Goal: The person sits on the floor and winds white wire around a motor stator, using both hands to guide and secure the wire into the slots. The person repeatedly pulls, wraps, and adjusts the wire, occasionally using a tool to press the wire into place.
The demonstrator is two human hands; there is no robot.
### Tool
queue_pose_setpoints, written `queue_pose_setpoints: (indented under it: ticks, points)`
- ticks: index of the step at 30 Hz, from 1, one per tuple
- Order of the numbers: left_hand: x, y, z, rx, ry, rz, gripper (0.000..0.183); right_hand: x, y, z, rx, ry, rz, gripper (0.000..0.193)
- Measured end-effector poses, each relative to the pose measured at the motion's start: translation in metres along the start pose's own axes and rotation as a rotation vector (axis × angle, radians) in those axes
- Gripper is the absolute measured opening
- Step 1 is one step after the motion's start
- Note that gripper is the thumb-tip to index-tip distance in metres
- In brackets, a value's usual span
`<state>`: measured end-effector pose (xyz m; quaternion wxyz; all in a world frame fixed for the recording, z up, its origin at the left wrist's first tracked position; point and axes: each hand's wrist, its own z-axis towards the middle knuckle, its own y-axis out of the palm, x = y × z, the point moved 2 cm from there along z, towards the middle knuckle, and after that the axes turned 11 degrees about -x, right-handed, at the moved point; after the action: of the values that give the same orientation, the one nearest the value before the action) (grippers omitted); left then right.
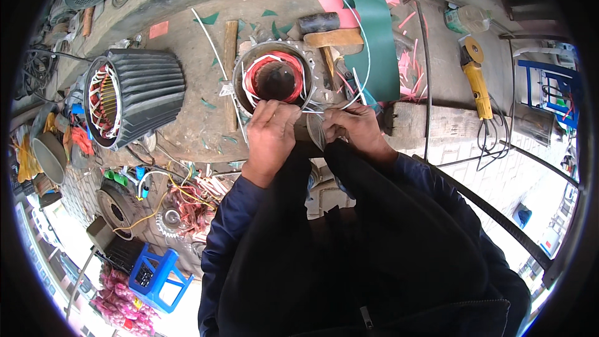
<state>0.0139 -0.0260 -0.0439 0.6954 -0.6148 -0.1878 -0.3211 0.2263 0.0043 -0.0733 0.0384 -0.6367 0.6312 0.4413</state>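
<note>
A motor stator (310,72) stands on end on the workbench, with red copper windings (249,78) round its dark bore and white lacing at their edge. My left hand (272,137) is closed at the stator's near rim, fingers pinched by the windings. A short stretch of white cord (368,56) spans the gap between my hands. My right hand (357,126) pinches that cord just right of the stator; from there it arcs up and away over a green sheet (384,37). The fingertips of my left hand are partly hidden.
A mallet (318,23), a wooden-handled tool (334,39) and a wooden stick (231,50) lie around the stator. Further left sits a finned motor housing (146,97). A yellow angle grinder (477,87) is at right, beyond metal bars (426,87). Below left stands a blue stool (159,278).
</note>
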Motion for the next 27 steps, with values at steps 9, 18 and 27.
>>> queue_pose_setpoints:
  ticks: [9,18,27]
  points:
    - [0.002,0.0,0.003,0.03,0.037,0.017,0.012,0.004,-0.013,-0.005,0.031,-0.033,0.092,0.013]
    - [0.003,-0.001,0.002,-0.002,0.002,0.011,0.008,0.004,-0.025,-0.01,0.0,-0.04,0.084,0.007]
    - [0.003,-0.001,0.001,-0.002,-0.003,0.019,0.007,0.005,-0.026,-0.013,0.004,-0.041,0.131,0.004]
